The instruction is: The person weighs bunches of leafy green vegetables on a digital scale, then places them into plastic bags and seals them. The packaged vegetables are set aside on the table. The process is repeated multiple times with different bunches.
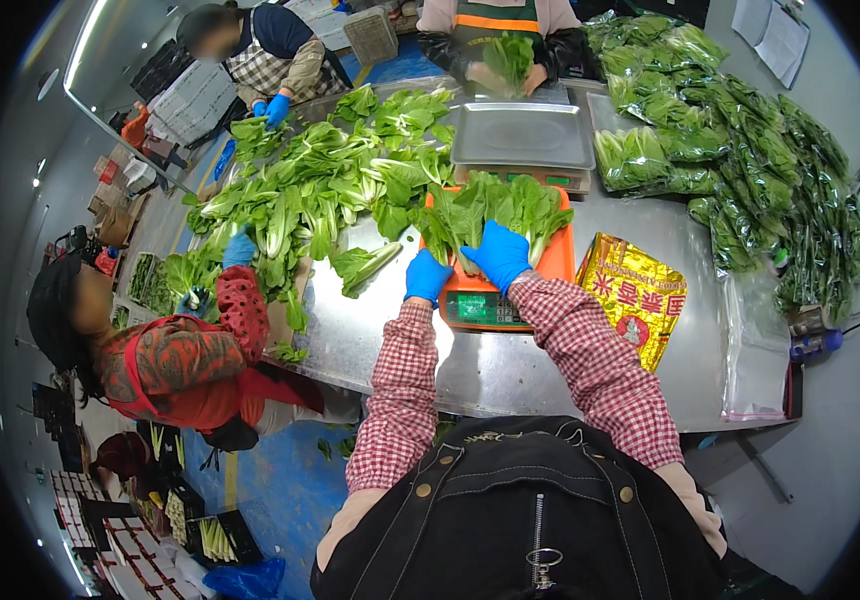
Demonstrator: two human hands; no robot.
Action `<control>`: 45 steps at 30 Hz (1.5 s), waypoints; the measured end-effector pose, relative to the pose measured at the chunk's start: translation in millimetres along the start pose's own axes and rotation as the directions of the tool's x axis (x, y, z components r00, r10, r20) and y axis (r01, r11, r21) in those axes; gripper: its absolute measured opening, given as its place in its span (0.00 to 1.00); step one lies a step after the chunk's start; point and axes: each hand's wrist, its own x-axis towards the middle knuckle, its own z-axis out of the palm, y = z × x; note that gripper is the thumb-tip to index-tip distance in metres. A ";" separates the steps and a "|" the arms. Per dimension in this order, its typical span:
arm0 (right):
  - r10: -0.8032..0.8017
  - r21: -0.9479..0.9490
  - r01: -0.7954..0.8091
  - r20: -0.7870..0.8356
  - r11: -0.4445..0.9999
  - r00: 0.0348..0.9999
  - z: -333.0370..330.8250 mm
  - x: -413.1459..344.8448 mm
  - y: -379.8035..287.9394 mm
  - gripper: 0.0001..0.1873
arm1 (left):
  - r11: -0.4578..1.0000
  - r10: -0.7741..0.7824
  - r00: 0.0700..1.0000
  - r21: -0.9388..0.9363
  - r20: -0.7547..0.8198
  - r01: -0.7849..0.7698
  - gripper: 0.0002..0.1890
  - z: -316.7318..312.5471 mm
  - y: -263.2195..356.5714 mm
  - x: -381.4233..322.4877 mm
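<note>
Leafy green vegetables [486, 202] lie side by side on the orange tray [559, 259] of a digital scale with a lit display [472, 306]. My left hand [427, 277], in a blue glove, touches the leaves at the tray's left edge; whether its fingers grip them is hidden. My right hand [501, 255], gloved the same way, is on the stem ends near the tray's middle, its thumb pointing left; its grip cannot be made out. One loose head of greens [364, 266] rests on the metal table left of the scale. A gold printed bag [636, 300] lies to the right.
A big heap of loose greens [310, 176] covers the table's left part. Behind the orange scale stands another with a metal tray [523, 136]. Bagged greens [730, 142] are piled at right, above clear plastic bags [756, 345]. Co-workers stand at the left and far sides.
</note>
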 end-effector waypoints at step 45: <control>0.352 0.371 -0.334 0.019 0.867 0.936 -0.2 -20.3 58.3 0.46 | 0.970 -0.192 0.975 -0.170 -0.111 0.172 0.52 45.0 59.0 23.2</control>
